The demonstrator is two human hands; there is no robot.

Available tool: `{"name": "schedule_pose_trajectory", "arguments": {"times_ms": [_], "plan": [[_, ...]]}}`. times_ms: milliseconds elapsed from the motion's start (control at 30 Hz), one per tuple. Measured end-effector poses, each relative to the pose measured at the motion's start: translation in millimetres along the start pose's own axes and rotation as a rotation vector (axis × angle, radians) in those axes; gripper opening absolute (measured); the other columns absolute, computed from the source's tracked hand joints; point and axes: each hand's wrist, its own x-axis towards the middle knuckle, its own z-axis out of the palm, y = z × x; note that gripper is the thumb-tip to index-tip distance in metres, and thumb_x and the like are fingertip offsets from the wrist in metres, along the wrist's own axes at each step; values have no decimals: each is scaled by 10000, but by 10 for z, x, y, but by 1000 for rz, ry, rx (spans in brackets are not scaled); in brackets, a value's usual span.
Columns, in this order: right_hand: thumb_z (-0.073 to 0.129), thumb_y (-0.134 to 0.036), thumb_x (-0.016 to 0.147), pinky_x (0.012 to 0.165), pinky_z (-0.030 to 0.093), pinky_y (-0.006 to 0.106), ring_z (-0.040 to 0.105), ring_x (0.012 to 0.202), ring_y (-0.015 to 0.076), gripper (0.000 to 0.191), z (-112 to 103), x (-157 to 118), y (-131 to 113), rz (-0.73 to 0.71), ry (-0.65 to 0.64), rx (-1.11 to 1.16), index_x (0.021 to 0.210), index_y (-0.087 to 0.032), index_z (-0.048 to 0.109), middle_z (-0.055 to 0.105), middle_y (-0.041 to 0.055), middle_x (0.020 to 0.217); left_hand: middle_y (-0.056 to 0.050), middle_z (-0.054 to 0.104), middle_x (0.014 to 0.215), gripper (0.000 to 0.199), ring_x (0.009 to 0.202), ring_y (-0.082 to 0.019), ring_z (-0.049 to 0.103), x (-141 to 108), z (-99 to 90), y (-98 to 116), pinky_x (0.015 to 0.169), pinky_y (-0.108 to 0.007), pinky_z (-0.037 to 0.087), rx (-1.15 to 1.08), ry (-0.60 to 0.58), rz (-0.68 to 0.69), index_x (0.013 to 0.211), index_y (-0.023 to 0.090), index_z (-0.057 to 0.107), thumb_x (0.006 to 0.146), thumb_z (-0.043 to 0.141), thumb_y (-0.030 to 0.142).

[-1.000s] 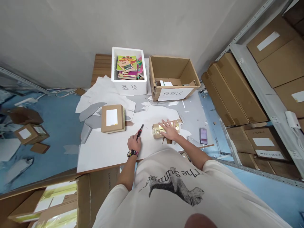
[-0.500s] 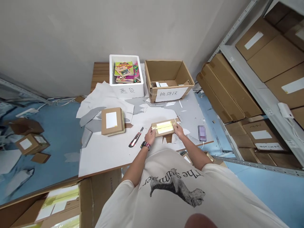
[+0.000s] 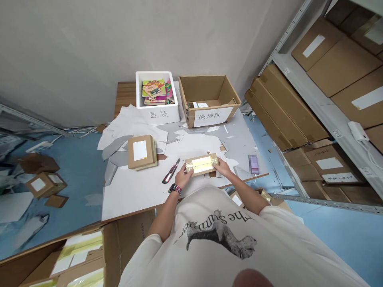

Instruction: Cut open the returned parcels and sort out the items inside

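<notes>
A small taped cardboard box (image 3: 201, 164) with a white label and yellowish tape is held just over the table's near edge. My left hand (image 3: 183, 176) grips its left end, thumb on top. At the right end, my right hand (image 3: 222, 167) is closed on it as well. To the left of my left hand lies a red and black utility knife (image 3: 171, 171) on the white paper. Farther left sits a stack of cardboard boxes (image 3: 140, 152) with a blank-looking white label.
At the back stand a white foam box (image 3: 164, 114) of booklets and an open carton (image 3: 187, 101) with a handwritten sign. A phone (image 3: 254, 164) on a cable lies at the table's right edge. Shelves of cartons (image 3: 299, 119) rise on the right; a large carton (image 3: 119, 243) is front left.
The small box has shifted slightly left and toward me, and both hands have moved with it. The view has tilted a little; the knife and stacked boxes stay put.
</notes>
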Motion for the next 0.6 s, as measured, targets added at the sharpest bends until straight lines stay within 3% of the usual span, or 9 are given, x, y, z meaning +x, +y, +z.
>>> {"name": "schedule_pose_trajectory", "arguments": {"times_ms": [100, 200, 267, 367, 500, 600], "plan": [[694, -487, 1015, 997, 620, 418, 783, 1142, 319, 644, -3, 24, -106, -39, 26, -111, 1621, -267, 670, 829, 105, 1342, -161, 791, 1489, 691, 1312, -351, 783, 41, -81, 26, 1130, -438, 570, -7, 5, -53, 1607, 214, 685, 1033, 701, 598], [715, -469, 1039, 1149, 542, 471, 670, 1368, 354, 821, -51, 80, -268, -242, 137, -271, 1791, -252, 468, 672, 155, 1624, -182, 803, 1447, 667, 1311, -357, 776, 59, -95, 56, 1125, -432, 570, 6, 47, -71, 1564, 183, 709, 1022, 723, 571], [707, -381, 1075, 1233, 462, 499, 592, 1456, 365, 739, -115, 135, -391, -446, 85, -403, 1777, -287, 494, 633, 139, 1682, -173, 807, 1434, 646, 1282, -340, 785, 33, -75, 45, 1106, -420, 580, -17, 54, -52, 1550, 193, 714, 1031, 715, 579], [572, -284, 1157, 1223, 426, 474, 618, 1376, 346, 446, -215, 234, -562, -632, -14, -530, 1583, -302, 699, 763, 115, 1498, -165, 789, 1470, 671, 1260, -318, 791, -51, -24, -8, 1075, -402, 596, -80, 73, -27, 1566, 207, 692, 1034, 710, 615], [395, -323, 1226, 1093, 485, 420, 655, 1213, 325, 439, -257, 399, -771, -481, 57, -510, 1406, -259, 791, 814, 128, 1261, -154, 761, 1528, 675, 1267, -307, 786, -139, 42, -54, 1081, -400, 597, -121, 102, -13, 1586, 229, 659, 1025, 725, 596], [478, -314, 1199, 1103, 509, 441, 590, 1340, 342, 434, -170, 526, -914, -330, 143, -475, 1562, -262, 711, 720, 147, 1505, -126, 786, 1486, 613, 1247, -302, 790, -154, 52, -38, 1070, -400, 601, -103, 97, -21, 1578, 269, 657, 1047, 689, 574]]}}
